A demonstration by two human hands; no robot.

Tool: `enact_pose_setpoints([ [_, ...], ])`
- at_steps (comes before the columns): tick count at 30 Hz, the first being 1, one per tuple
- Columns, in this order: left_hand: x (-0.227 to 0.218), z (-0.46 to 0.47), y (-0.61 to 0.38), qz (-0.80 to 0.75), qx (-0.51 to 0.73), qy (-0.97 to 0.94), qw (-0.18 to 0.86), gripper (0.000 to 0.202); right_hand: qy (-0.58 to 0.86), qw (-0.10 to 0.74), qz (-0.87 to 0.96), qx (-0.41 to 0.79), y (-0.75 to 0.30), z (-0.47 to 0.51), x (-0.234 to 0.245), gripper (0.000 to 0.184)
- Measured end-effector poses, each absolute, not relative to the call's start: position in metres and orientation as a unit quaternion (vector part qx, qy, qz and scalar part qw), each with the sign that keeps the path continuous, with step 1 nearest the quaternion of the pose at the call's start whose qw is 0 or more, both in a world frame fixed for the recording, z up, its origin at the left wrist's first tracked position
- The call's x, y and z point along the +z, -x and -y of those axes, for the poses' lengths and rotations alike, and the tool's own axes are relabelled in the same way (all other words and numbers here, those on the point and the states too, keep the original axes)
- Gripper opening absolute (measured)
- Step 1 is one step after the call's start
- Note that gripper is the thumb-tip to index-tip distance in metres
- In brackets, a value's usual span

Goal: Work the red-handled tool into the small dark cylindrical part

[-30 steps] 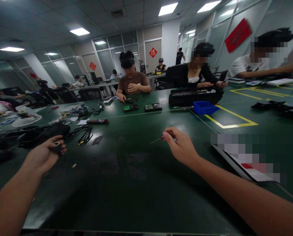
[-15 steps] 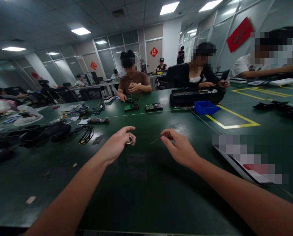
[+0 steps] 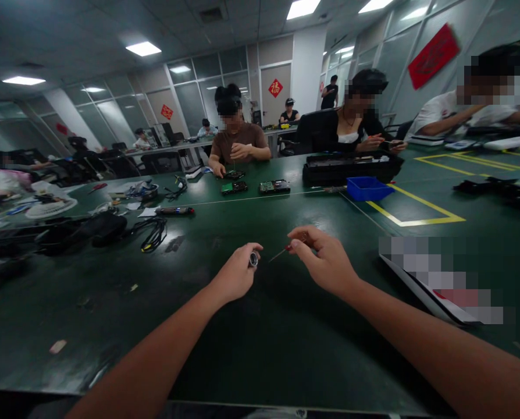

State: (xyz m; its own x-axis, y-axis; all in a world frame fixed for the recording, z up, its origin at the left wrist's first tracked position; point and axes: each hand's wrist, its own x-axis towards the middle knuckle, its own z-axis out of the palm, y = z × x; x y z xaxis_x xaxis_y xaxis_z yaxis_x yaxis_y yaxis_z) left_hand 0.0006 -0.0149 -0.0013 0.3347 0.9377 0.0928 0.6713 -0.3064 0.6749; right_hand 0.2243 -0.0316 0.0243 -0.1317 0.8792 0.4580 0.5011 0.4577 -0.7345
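My left hand (image 3: 236,274) is closed around a small round metal piece (image 3: 253,259) with a silver rim and a dark centre; its exact kind is unclear. Just to the right, my right hand (image 3: 326,260) pinches a thin screwdriver (image 3: 280,254) with a red part near the fingers. Its shaft points left and down, toward the metal piece, with a small gap between them. The fingers cover most of the screwdriver's handle. Both hands are over the dark green table (image 3: 286,349).
Black cables (image 3: 153,234), a dark pen-like tool (image 3: 175,211) and black cases (image 3: 107,228) lie on the left. Circuit boards (image 3: 274,186) and a blue tray (image 3: 367,188) stand farther back. A white-and-grey flat object (image 3: 426,285) lies right. Several co-workers sit around the table.
My left hand has moved right and nearer the screwdriver, its stretched fingers now curled in around the metal piece. My right hand has barely moved and keeps its pinch.
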Motion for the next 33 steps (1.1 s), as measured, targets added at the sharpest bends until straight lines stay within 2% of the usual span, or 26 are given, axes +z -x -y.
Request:
enact_pose_setpoints([
  [3,0.0042,0.0110,0.0014,-0.517,0.263,-0.771,0.264,0.036,0.471,0.471,0.710,0.229,-0.2250,0.0330,0.0235,0.024],
  [7,0.0078,0.0112,0.0016,-0.510,0.294,-0.770,0.246,0.040,0.458,0.477,0.712,0.238,-0.2247,0.0343,0.0239,0.024],
  [11,0.0061,0.0119,0.0010,-0.519,0.328,-0.743,0.267,0.055,0.446,0.465,0.726,0.240,-0.2239,0.0336,0.0233,0.023],
  [16,0.0053,0.0101,0.0019,-0.516,0.351,-0.738,0.256,0.037,0.442,0.452,0.739,0.232,-0.2233,0.0324,0.0211,0.023],
  [24,0.0026,0.0094,0.0047,-0.489,0.353,-0.760,0.243,0.040,0.431,0.454,0.738,0.255,-0.2249,0.0311,0.0200,0.023],
  [30,0.0062,0.0110,0.0022,-0.512,0.362,-0.736,0.255,0.046,0.463,0.452,0.728,0.229,-0.2236,0.0291,0.0177,0.024],
  [33,0.0061,0.0108,0.0021,-0.513,0.361,-0.736,0.255,0.042,0.463,0.448,0.732,0.223,-0.2242,0.0293,0.0194,0.024],
])
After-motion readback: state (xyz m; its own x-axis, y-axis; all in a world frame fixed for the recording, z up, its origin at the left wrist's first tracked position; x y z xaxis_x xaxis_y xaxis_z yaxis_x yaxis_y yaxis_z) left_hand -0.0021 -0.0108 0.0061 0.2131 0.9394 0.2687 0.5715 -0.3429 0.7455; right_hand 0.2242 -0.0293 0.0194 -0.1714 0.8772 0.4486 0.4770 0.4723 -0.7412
